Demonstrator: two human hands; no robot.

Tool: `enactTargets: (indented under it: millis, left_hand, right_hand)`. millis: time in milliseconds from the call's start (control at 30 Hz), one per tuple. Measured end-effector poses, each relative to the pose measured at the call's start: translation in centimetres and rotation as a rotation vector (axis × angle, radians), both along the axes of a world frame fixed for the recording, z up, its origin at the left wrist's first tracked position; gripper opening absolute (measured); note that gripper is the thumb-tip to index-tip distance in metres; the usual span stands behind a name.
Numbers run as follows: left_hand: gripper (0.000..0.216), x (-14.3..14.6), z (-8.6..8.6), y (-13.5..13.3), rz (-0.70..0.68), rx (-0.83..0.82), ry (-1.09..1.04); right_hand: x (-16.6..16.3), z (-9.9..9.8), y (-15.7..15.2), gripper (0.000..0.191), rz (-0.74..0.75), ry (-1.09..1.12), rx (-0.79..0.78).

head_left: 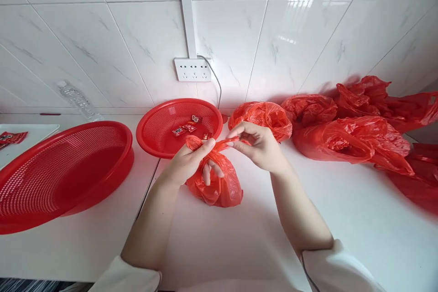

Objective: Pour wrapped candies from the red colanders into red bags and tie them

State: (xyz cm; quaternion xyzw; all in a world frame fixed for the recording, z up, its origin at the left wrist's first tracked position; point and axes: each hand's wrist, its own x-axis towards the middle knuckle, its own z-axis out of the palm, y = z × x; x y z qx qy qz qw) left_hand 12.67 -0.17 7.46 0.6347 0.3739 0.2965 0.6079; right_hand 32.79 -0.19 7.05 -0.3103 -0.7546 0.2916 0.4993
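A red plastic bag (222,189) with a filled, rounded bottom is at the middle of the white table, its top gathered between my two hands. My left hand (193,159) is closed around the bag's neck, thumb on top, with some fingertips showing below against the bag. My right hand (255,141) pinches a twisted end of the same bag and draws it out to the right. What is inside the bag cannot be made out. Just behind my left hand stands a round red basket (147,132) holding several small wrapped packets (189,127).
A larger red basket (119,146) stands at the left, beside a white tray (34,130) with red packets. A clear plastic bottle (78,100) lies near the wall. Several red bags (349,139) line the right side. A power strip (193,70) is mounted on the tiled wall.
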Motion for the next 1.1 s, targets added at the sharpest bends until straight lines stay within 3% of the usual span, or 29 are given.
enactTargets:
  millis: [100, 167, 267, 333, 400, 533, 600, 667, 867, 1000, 1100]
  left_hand:
    - [0.041, -0.1, -0.1, 0.7, 0.060, -0.063, -0.057]
    - [0.038, 0.1, -0.4, 1.2, 0.112, -0.116, -0.145]
    - [0.033, 0.4, -0.8, 1.5, 0.093, -0.137, -0.256]
    - [0.031, 0.5, -0.9, 1.2, 0.011, -0.057, -0.209]
    - [0.030, 0.3, -0.7, 0.6, -0.022, 0.130, -0.074]
    - [0.027, -0.5, -0.6, -0.2, 0.081, 0.734, 0.171]
    - [0.025, -0.7, -0.7, 0.0, 0.103, 0.956, 0.195]
    - [0.031, -0.7, -1.1, 0.4, 0.090, 1.057, 0.144]
    - [0.037, 0.1, -1.9, 0.8, 0.037, 0.967, -0.003]
    - [0.037, 0.9, -2.0, 0.8, 0.037, 0.941, -0.068]
    - [0.037, 1.5, -2.2, 0.8, 0.018, 0.935, -0.100]
  right_hand:
    - [1.2, -1.1, -0.6, 0.008, -0.041, 0.074, -0.093]
    - [1.6, -1.2, -1.4, 0.007, -0.013, -0.017, -0.156]
    - [1.7, -0.7, -2.4, 0.004, 0.140, -0.219, -0.222]
    - [1.6, -0.4, -2.6, 0.005, 0.231, -0.280, -0.242]
    - [1.3, -0.5, -2.3, 0.013, 0.177, -0.192, -0.265]
    - [-0.3, -1.8, -0.9, 0.025, -0.056, 0.205, -0.254]
    - [-1.1, -2.6, -0.3, 0.026, -0.009, 0.260, -0.266]
    - [-1.6, -3.0, 0.0, 0.030, 0.064, 0.251, -0.282]
    - [-0.8, -2.8, -0.2, 0.048, 0.216, 0.249, -0.286]
    - [0.1, -2.4, -0.5, 0.043, 0.199, 0.281, -0.346]
    - [0.6, -2.5, -0.5, 0.031, 0.143, 0.285, -0.306]
